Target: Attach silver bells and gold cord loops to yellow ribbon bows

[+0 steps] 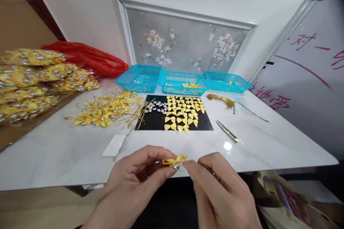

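Over the table's front edge, my left hand (137,188) pinches a yellow ribbon bow (175,159) between thumb and forefinger. A small shiny silver bell (175,166) sits just under the bow, by the thumb tip. My right hand (221,189) is closed to the right of the bow, its thumb and forefinger pinched on a thin tie end (181,165) that sticks out beside the bell. The other fingers of both hands are curled. Beyond them, rows of yellow bows (182,114) and a cluster of silver bells (156,106) lie on a black mat (149,124).
Finished bow pieces (103,111) with gold ties are heaped at left, near a white paper piece (114,145). Thread snips (227,131) and a gold tie bundle (221,99) lie right. Blue baskets (184,87) line the back; bagged pieces (34,82) are stacked far left.
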Demonstrator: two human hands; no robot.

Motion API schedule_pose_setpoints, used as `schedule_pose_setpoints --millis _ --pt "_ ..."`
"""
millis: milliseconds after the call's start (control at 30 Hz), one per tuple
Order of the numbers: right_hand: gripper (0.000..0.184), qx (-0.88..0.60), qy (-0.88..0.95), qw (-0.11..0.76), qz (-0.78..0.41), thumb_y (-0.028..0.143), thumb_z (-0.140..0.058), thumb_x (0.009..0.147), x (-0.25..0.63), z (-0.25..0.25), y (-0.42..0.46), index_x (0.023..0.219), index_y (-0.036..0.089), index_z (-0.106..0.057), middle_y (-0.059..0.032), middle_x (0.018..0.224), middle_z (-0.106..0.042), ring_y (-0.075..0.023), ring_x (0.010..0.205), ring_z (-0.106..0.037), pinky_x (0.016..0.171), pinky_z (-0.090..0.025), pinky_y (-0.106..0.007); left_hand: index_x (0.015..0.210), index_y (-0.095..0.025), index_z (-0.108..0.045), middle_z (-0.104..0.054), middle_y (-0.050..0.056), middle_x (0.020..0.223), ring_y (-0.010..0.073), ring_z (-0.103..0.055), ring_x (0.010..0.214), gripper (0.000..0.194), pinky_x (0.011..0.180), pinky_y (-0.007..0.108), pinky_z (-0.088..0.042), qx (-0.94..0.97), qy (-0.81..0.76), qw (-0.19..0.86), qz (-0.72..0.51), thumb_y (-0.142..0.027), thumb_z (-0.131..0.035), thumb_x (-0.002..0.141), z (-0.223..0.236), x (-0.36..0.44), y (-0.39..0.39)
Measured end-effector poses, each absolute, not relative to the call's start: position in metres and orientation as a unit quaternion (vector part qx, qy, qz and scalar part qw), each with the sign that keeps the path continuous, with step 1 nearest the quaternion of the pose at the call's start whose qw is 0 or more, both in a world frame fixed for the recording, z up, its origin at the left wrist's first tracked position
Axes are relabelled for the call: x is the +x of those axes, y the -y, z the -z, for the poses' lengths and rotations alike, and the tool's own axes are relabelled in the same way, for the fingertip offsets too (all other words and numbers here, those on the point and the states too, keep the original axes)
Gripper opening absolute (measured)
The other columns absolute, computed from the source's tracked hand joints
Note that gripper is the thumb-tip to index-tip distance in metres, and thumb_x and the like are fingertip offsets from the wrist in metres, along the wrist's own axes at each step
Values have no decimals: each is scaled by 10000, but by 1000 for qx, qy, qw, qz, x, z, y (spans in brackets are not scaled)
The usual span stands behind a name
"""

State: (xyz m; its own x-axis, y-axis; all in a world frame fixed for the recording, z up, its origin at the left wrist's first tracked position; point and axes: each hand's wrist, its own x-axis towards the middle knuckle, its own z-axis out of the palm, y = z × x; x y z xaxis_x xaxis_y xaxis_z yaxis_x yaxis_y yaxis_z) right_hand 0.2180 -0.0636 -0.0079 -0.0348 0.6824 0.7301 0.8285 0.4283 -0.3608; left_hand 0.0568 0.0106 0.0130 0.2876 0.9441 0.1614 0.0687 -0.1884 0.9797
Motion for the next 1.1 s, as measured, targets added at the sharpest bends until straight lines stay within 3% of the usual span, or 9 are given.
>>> schedule_pose_setpoints --millis 733,1100 --pt "253 -532 712 450 82 18 -496 894 218 8 64 1041 141 -662 -57 768 -565 -150 643 -524 548 -477 -262 711 -259 -767 -804 -19 732 162 -751 643 139 587 161 -610 646 -423 472 -426 -145 -717 651 -14 55 -9" --pt "256 -531 717 444 79 -9 -504 872 219 10 64 1046 127 -633 -59 780 -545 -151 659 -502 563 -473 -271 721 -280 -766 -801 -48 741 136 -754 675 164 628 118 -593 647 -409 489 -419 -134 -714 666 -12 55 -9"
